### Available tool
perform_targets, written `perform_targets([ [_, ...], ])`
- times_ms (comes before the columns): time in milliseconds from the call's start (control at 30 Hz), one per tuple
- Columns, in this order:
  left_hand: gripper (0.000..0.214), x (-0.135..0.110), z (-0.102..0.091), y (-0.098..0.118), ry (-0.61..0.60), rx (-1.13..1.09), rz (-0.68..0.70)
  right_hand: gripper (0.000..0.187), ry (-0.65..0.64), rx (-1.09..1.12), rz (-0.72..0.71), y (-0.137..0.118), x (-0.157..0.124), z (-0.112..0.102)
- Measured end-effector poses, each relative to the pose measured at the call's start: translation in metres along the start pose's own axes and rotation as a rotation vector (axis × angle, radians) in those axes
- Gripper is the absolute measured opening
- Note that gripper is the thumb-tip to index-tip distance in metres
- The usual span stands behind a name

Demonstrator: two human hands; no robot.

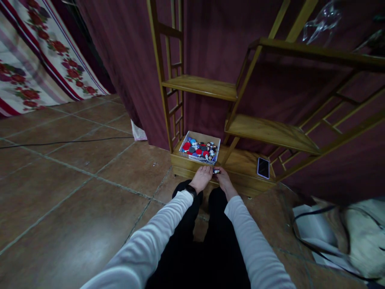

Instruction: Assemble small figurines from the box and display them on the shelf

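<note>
An open cardboard box point(217, 145) full of small figurines point(199, 151) in red, blue, white and dark colours rests on the low base of a wooden shelf. Just in front of it, my right hand point(223, 177) is closed on a small figurine point(215, 171) with white and dark parts. My left hand point(203, 176), with a dark band on its wrist, is close beside the figurine at the box's near edge. Its fingers are bent downward and their tips are hidden, so its grip does not show.
The wooden shelf unit point(201, 86) rises ahead against a dark red curtain point(207, 44). A phone point(263, 167) lies on its base to the right. Bags point(361, 237) sit on the tiled floor point(75, 192) at lower right. A black cable point(69, 142) crosses the floor at left.
</note>
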State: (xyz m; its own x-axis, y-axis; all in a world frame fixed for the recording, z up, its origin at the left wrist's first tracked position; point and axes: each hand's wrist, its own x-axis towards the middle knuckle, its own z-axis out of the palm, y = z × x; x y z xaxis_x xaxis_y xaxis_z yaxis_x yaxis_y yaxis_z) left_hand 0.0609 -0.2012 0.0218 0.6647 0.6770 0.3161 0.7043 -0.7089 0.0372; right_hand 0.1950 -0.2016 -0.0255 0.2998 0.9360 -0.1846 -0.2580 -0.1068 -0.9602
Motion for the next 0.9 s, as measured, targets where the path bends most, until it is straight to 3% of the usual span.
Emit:
perform_targets([
  [167, 0.034, 0.002, 0.0, 0.002, -0.004, 0.048, -0.004, 0.026, -0.003, -0.012, 0.005, 0.0, 0.002, -0.001],
  [433, 0.037, 0.002, 0.004, -0.002, -0.034, -0.088, -0.054, 0.033, 0.004, 0.049, 0.004, -0.003, -0.001, 0.0],
  [667, 0.038, 0.005, 0.014, -0.017, -0.022, -0.479, -0.215, 0.03, -0.086, 0.07, 0.054, -0.016, -0.01, 0.002],
  [900, 0.044, 0.011, 0.028, -0.028, 0.084, -0.884, -0.348, 0.033, -0.159, 0.142, 0.057, -0.025, -0.017, 0.004],
])
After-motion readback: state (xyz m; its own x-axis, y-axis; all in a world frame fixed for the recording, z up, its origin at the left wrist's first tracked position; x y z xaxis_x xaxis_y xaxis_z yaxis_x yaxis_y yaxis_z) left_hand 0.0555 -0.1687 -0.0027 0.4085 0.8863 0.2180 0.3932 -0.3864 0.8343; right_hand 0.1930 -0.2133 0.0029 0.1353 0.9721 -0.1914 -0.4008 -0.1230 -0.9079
